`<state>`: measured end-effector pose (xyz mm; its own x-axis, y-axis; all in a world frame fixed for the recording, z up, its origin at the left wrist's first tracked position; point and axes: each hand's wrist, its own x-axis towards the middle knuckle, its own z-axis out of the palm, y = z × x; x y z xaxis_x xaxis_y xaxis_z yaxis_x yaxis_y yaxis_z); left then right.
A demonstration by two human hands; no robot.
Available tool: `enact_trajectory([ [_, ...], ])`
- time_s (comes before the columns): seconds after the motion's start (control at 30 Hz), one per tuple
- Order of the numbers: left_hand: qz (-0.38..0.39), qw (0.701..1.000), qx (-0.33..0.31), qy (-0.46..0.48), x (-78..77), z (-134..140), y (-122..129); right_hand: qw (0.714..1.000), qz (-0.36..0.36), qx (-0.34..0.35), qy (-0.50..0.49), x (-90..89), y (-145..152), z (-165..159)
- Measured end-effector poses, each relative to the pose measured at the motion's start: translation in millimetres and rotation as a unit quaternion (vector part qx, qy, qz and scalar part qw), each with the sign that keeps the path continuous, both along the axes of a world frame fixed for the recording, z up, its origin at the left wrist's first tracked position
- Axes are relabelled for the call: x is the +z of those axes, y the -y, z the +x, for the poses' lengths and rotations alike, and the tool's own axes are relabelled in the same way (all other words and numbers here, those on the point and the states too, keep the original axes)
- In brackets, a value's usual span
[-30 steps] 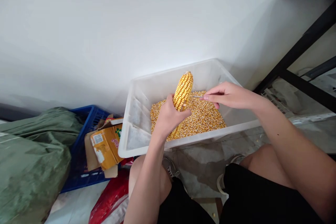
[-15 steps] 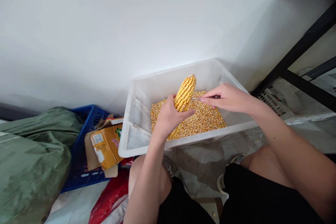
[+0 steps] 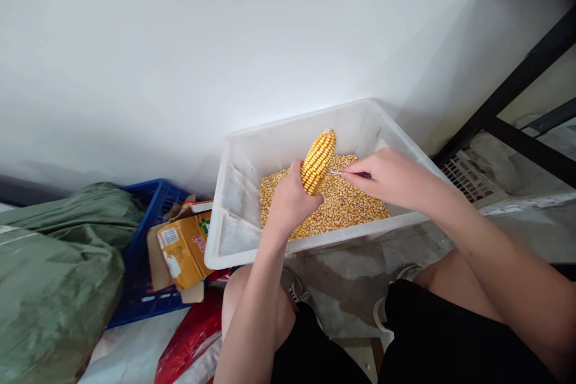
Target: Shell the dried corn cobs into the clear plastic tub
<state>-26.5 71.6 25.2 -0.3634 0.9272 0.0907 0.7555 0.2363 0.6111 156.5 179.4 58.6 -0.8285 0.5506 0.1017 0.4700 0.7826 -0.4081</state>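
My left hand (image 3: 290, 201) is wrapped around the lower part of an ear of corn (image 3: 318, 159), which leans with its pale tip up and to the right. Rows of yellow kernels cover the side that shows. Between the fingers of my right hand (image 3: 396, 174) is a screwdriver (image 3: 335, 173), a thin metal shaft with a dark handle. Its shaft points left at the ear's right side; whether the tip touches, I cannot tell. Both hands are above a white plastic tub (image 3: 236, 192), over a layer of loose corn kernels (image 3: 355, 207). Another ear (image 3: 299, 231) partly shows beneath my left wrist.
Left of the tub stands a blue crate (image 3: 135, 306) with a torn yellow carton (image 3: 186, 249) and a green bag (image 3: 58, 270). A red bag (image 3: 189, 336) lies on the floor. A black metal frame (image 3: 508, 84) and a white basket (image 3: 472, 177) are at right. A wall rises behind.
My left thumb has drawn in closer against the ear. My right hand has turned slightly, with the screwdriver still at the ear's right side. The ear has hardly moved.
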Motion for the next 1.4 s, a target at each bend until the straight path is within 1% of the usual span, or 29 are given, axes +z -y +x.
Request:
enact_trajectory([
  [0.07,0.004,1.0,-0.002,-0.006,-0.4,1,0,1.0,0.027,-0.003,0.004,3.0,7,-1],
  [0.27,0.013,1.0,-0.013,-0.006,-0.3,-1,2,0.998,0.065,0.003,0.013,6.5,16,-3],
  [0.43,0.006,0.999,-0.027,-0.02,-1.1,-4,3,0.998,0.056,0.015,0.021,3.4,15,-4],
  [0.6,0.009,0.999,-0.041,-0.014,-2.7,-6,2,0.998,-0.002,0.056,0.012,-1.1,1,-1],
  [0.77,0.013,0.997,-0.07,0.016,-1.3,-6,1,0.991,-0.085,0.104,0.02,1.8,-14,4],
  [0.87,0.002,0.996,-0.085,0.025,0.7,-8,2,0.984,-0.139,0.109,0.02,-0.2,-24,7],
  [0.97,-0.007,0.993,-0.113,0.033,2.6,-8,2,0.974,-0.197,0.105,0.022,-6.4,-38,10],
  [1.07,-0.006,0.991,-0.127,0.046,3.0,-7,2,0.971,-0.216,0.1,0.019,-9.3,-44,12],
  [1.13,0.002,0.993,-0.11,0.052,2.1,-7,2,0.977,-0.191,0.09,0.015,-7.0,-36,11],
  [1.2,0.013,0.996,-0.074,0.051,0.6,-7,1,0.989,-0.137,0.062,0.008,-2.9,-16,7],
  [1.3,0.025,0.998,-0.033,0.046,-0.8,-7,1,0.999,-0.033,-0.018,-0.008,2.3,22,-2],
  [1.33,0.026,0.998,-0.03,0.045,-0.8,-8,2,0.999,0.0,-0.042,-0.006,3.5,33,-4],
  [1.4,0.025,0.998,-0.037,0.046,0.2,-8,2,0.998,0.036,-0.053,0.006,5.5,43,-4],
])
